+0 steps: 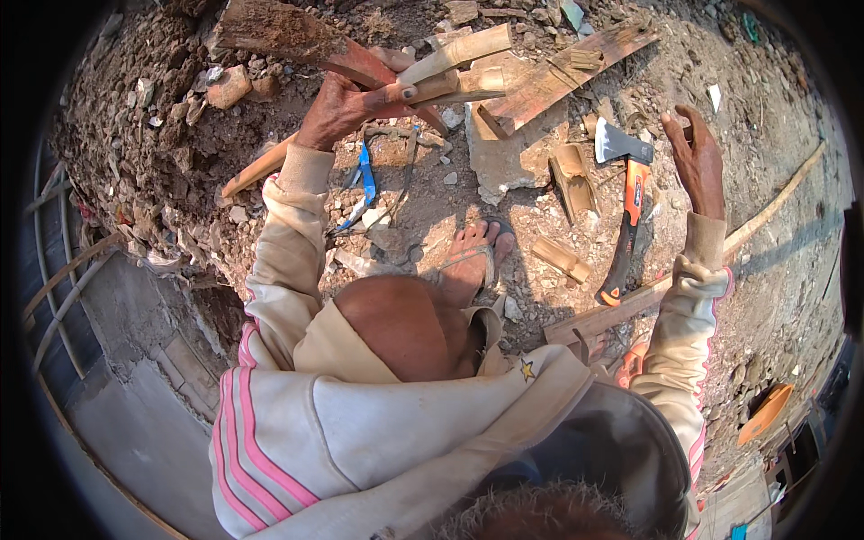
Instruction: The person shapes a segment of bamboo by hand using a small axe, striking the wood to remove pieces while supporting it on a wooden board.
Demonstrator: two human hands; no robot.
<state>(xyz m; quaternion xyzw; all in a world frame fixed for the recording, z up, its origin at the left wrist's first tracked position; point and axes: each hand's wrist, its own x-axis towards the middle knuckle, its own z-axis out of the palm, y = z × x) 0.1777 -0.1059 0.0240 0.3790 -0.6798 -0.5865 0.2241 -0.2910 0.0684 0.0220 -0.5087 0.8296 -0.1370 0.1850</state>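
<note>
Short split bamboo pieces [459,54] are gripped in my left hand [346,108], whose fingers wrap round them at the upper middle. A reddish-brown wooden board [283,36] lies behind that hand. My right hand [695,162] is raised on the right with nothing in it, its thumb and fingers apart and slightly curled. Nearest to it on the ground lies a hatchet [632,193] with a dark head and an orange-and-black handle. A hollow split bamboo piece [573,183] and a shorter one [561,259] rest left of the hatchet.
A plank [576,76] bears a small bamboo piece at the top. A blue-handled hand tool [367,175] lies below my left hand. Long wooden poles [774,205] cross the right side. My sandalled foot [468,256] stands on rubble and loose soil.
</note>
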